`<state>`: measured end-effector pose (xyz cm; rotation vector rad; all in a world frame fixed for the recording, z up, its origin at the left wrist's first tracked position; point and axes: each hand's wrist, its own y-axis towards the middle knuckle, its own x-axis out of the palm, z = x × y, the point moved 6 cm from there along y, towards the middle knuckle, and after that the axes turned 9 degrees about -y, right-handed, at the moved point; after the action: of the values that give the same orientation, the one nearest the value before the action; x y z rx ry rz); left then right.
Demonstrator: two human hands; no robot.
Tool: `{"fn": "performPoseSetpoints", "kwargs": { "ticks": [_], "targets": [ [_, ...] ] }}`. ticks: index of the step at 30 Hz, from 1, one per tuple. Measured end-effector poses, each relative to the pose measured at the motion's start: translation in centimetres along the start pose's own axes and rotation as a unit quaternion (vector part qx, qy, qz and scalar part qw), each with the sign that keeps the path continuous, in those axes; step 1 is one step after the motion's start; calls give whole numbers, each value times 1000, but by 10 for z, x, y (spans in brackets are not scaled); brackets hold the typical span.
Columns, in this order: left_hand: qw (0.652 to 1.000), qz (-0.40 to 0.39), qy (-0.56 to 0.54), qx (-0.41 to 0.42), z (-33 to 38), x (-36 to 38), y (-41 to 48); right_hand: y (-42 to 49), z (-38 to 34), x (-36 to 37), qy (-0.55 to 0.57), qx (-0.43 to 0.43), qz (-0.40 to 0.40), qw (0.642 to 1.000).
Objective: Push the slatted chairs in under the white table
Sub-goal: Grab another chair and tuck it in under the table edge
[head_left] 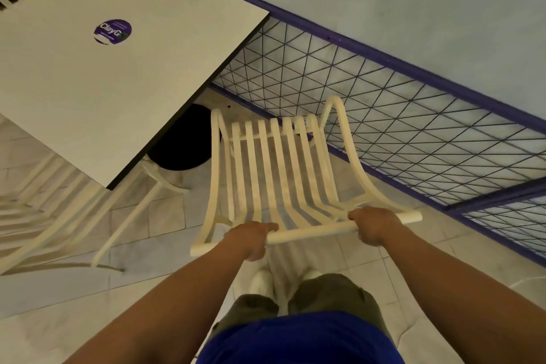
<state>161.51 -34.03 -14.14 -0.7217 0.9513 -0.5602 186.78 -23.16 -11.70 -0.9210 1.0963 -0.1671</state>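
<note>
We hold the slatted chair point(283, 174) by its top rail, which runs crosswise in front of us — left hand point(251, 238) and right hand point(373, 224) both closed around it, equally near. The seat points ahead; the white table point(118, 74) lies forward and to the left, its near corner just beside the chair's front-left edge. We judge the push must angle leftward. A second chair point(59, 216) appears blurred beneath the table; the chair legs stay hidden, and a dark round object point(183, 139) under the table is unidentifiable.

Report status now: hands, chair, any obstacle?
Left hand and right hand grip chair top rail. Chair outside table. Black base near seat front.
</note>
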Motion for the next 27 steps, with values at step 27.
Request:
{"fn": "performPoseSetpoints", "kwargs": {
  "ticks": [27],
  "targets": [
    [989,55,-50,-127,46,20,10,31,65,-11,-98,-226,-65,967]
  ]
}}
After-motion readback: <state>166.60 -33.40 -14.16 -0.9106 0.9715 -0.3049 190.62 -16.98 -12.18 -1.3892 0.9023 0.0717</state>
